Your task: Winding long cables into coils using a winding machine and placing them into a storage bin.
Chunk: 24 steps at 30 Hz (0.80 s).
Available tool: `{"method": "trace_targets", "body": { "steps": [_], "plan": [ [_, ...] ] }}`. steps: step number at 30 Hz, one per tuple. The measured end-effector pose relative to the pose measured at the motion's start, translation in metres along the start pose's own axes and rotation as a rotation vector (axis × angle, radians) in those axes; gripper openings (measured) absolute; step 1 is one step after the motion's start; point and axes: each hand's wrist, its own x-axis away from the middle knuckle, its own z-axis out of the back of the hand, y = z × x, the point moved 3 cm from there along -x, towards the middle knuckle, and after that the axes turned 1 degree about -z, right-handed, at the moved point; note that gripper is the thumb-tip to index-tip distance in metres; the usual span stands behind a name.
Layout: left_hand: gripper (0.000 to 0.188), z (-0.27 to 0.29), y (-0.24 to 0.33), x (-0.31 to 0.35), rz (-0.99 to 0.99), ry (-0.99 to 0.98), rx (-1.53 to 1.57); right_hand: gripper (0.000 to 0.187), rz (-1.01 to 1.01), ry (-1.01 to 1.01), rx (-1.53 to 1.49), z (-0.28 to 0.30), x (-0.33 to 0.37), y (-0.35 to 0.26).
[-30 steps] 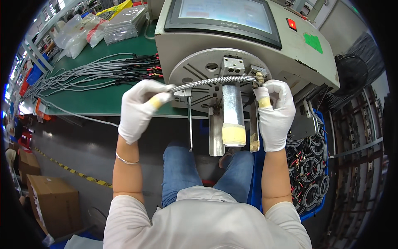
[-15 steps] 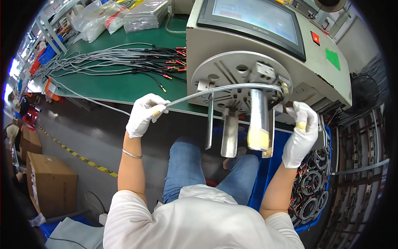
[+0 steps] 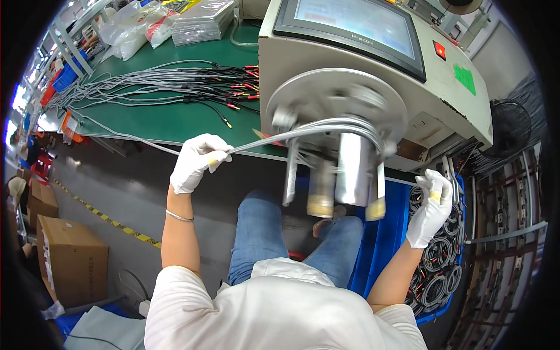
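Note:
My left hand (image 3: pixel 198 163), in a white glove, is closed in a pinch on a grey cable (image 3: pixel 265 141). From there the cable runs right onto the winding machine's round metal plate (image 3: pixel 318 84), where several turns lie around its posts (image 3: pixel 353 169). Plate and posts are smeared by motion. The cable's other end trails left from my hand to the bench. My gloved right hand (image 3: pixel 430 211) hovers right of the posts, apart from them, with its fingers loosely bent and nothing visible in them.
Several grey cables (image 3: pixel 146 79) with black ends and red-tipped plugs lie on the green bench (image 3: pixel 131 119). The machine's screen (image 3: pixel 356 29) is lit. Below my right hand, a blue bin (image 3: pixel 373 256) holds coiled cables (image 3: pixel 437 256). A cardboard box (image 3: pixel 73 256) stands on the floor at left.
The plate has turned and more cable lies around the posts. My left hand has shifted slightly left, still gripping the cable. My right hand has moved down and right, away from the plate.

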Motion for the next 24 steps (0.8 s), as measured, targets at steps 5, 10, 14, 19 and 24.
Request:
{"method": "trace_targets", "body": {
  "steps": [5, 10, 14, 19, 24],
  "plan": [
    [0.009, 0.001, -0.002, 0.004, 0.059, -0.004, -0.069, 0.019, -0.016, 0.000, 0.012, 0.001, 0.003, 0.001],
    [0.012, 0.003, -0.010, 0.013, 0.100, -0.022, -0.023, 0.019, -0.020, 0.006, 0.011, 0.003, 0.002, 0.002],
    [0.013, 0.007, -0.015, 0.018, 0.141, -0.023, -0.048, 0.019, -0.041, 0.015, 0.023, 0.007, 0.002, 0.005],
    [0.013, 0.007, -0.013, 0.017, 0.148, -0.056, -0.046, 0.018, -0.050, 0.029, -0.005, 0.011, 0.002, 0.008],
    [0.013, 0.004, -0.005, 0.018, 0.199, -0.066, -0.135, 0.017, -0.031, 0.032, -0.007, 0.013, 0.001, 0.008]
  ]
}}
